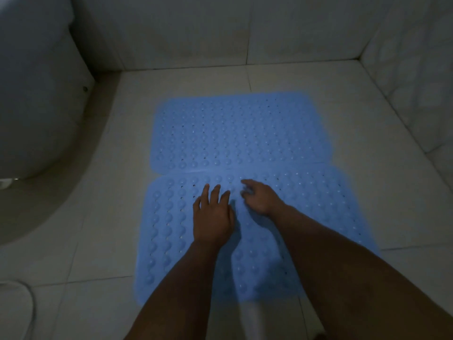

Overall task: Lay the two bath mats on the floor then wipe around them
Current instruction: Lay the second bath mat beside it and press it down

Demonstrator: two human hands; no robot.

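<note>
1. Dim light, soft focus. Fine detail on both mats is washed out; bumps and small holes read only as rows of dots.
2. Near bath mat (306, 207): its near edge is covered by both forearms, and its lower right corner fades into shadow. Cannot tell whether it overlaps the far bath mat (240, 131) or only butts against it; the two meet along a seam line with no floor showing between.
3. Toilet (36, 94) at left is cut off by the frame edge. A pale curved item at bottom left is also cropped; cannot tell what it is.
4. A pale shape between the forearms at the bottom edge is too blurred to identify.
5. Left hand (212, 217): palm down on the near bath mat, fingers straight and slightly spread, tips close to the seam. Holds nothing.
6. Right hand (259, 197): on the same mat just beside the left hand, fingers bent with tips down at the mat surface. Cannot tell whether they pinch the mat or just press it; tips are blurred.
7. Both mats lie flat on the tiled floor (110, 192), far one nearer the wall (183, 33), toilet off to the left.
</note>
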